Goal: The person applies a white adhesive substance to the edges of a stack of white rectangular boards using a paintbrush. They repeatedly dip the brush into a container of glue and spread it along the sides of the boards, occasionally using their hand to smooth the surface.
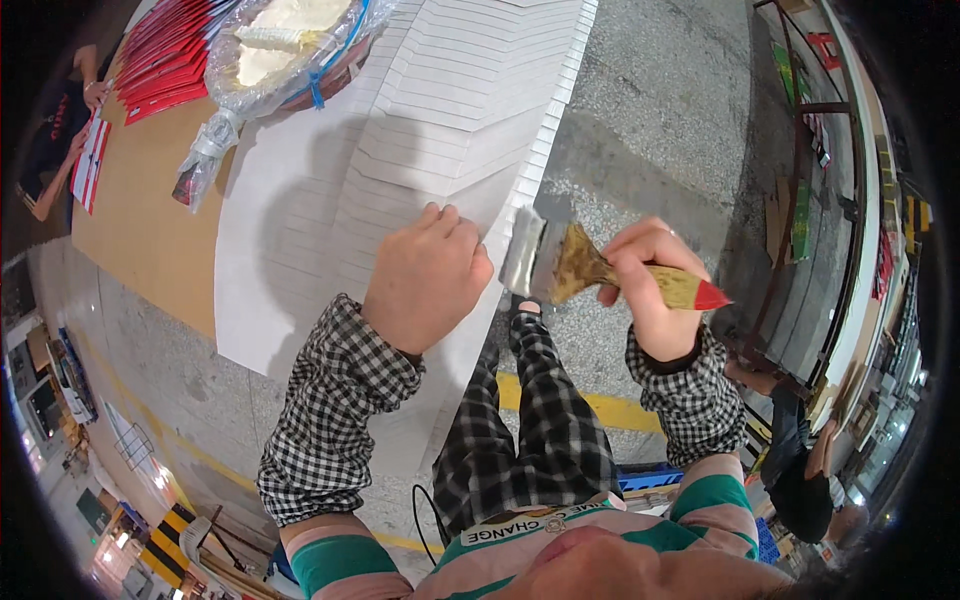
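In my right hand [655,285] is a flat paintbrush [590,268], gripped by its worn yellow handle with a red tip. Its broad bristles, whitish at the end, point left beside the table's right edge. My left hand [425,280] is curled with the knuckles up, resting on the white paper sheets [430,130]; its fingertips are hidden, so whatever they may hold does not show. The sheets lie overlapped in close, fanned rows. Farther off at the upper left, a plastic-wrapped pan [285,60] holds cream-coloured paste, with another brush-like item lying across it.
Fanned red printed pieces [165,60] lie on brown board [150,190] at the far left, where another person's hands [85,120] hold a red-and-white piece. A metal rack [850,120] stands to the right. Another person [800,470] is at the lower right.
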A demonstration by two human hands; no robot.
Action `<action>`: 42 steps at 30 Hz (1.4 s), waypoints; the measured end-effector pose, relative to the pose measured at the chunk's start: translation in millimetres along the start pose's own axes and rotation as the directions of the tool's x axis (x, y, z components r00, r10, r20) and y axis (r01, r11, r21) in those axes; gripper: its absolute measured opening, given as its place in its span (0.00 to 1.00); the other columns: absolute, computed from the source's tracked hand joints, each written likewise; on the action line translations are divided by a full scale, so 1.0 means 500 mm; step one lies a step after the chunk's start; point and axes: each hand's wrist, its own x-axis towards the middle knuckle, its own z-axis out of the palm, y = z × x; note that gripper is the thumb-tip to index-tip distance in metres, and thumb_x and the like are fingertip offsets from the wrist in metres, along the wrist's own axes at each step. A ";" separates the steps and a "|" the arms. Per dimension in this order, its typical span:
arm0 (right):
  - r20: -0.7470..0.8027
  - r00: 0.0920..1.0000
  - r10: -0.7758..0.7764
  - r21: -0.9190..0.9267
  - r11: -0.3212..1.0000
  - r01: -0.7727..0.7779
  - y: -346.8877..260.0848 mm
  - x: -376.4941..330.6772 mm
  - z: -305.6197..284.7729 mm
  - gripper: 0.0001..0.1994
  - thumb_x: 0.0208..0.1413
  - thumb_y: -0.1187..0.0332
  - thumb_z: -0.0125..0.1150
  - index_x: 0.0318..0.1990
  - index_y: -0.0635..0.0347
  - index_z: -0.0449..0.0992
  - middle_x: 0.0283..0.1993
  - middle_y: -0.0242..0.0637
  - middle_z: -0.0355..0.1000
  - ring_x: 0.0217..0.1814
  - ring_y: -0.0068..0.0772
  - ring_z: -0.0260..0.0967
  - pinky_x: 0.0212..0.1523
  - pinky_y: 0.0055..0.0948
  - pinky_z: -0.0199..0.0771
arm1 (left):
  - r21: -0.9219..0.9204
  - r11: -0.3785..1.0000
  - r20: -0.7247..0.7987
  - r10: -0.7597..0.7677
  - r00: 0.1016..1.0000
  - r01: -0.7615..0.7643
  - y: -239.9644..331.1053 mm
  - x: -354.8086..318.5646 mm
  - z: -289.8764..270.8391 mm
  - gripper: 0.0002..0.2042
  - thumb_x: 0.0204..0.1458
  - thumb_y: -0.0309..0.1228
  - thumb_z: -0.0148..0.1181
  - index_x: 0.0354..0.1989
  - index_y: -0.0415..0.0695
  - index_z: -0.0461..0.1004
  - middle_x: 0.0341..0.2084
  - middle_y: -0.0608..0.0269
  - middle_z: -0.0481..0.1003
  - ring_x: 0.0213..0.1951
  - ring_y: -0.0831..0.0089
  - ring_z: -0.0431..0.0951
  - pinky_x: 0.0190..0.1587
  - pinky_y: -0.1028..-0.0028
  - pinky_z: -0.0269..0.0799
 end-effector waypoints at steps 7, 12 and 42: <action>0.030 0.999 -0.029 -0.035 0.999 0.030 0.000 0.002 0.009 0.02 0.49 0.77 0.58 0.30 0.64 0.72 0.30 0.38 0.71 0.28 0.29 0.70 0.29 0.26 0.69 | 0.012 0.999 -0.015 0.034 0.999 -0.034 -0.004 0.000 0.004 0.10 0.49 0.28 0.55 0.35 0.35 0.75 0.35 0.42 0.77 0.44 0.49 0.77 0.51 0.61 0.73; -0.064 0.985 0.161 0.143 0.978 -0.151 -0.042 -0.025 0.018 0.02 0.46 0.78 0.59 0.26 0.64 0.72 0.30 0.39 0.72 0.31 0.28 0.71 0.31 0.26 0.69 | 0.013 0.997 -0.049 0.071 0.996 -0.070 -0.014 -0.007 0.011 0.08 0.48 0.27 0.56 0.33 0.35 0.75 0.32 0.44 0.78 0.42 0.50 0.78 0.51 0.61 0.73; 0.089 0.991 0.097 0.019 0.995 -0.099 -0.045 -0.163 0.072 0.01 0.47 0.78 0.58 0.28 0.63 0.73 0.32 0.40 0.71 0.33 0.31 0.72 0.34 0.28 0.71 | -0.013 1.000 -0.032 0.027 0.999 -0.027 -0.017 -0.160 0.013 0.11 0.48 0.32 0.55 0.31 0.33 0.72 0.39 0.39 0.75 0.48 0.44 0.74 0.45 0.57 0.74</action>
